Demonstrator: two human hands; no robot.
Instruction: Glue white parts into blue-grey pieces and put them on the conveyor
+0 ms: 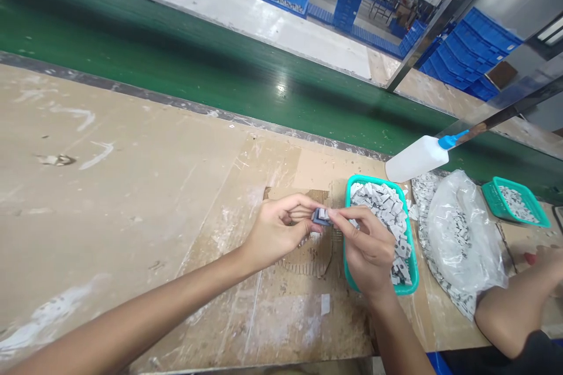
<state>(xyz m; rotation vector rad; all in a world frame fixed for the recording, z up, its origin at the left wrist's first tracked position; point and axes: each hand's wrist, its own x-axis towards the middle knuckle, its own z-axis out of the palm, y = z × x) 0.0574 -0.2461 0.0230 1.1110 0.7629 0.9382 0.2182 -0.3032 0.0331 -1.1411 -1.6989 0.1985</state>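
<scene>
My left hand [277, 228] and my right hand [365, 246] meet over the worktable, both pinching a small grey-blue part [322, 216] between their fingertips. The part looks like a little block with a pale piece on it; its details are too small to make out. Just right of my right hand lies a teal basket [349, 187] filled with several small grey-white pieces [387, 205].
A worn cardboard sheet [303, 258] covers the table under my hands. A white squeeze bottle with a blue nozzle [417, 158] lies beside a clear bag of grey pieces [461, 234]. A second teal basket [514, 202] stands at the right. Another person's arm [514, 304] rests there. A green conveyor belt [176, 64] runs behind.
</scene>
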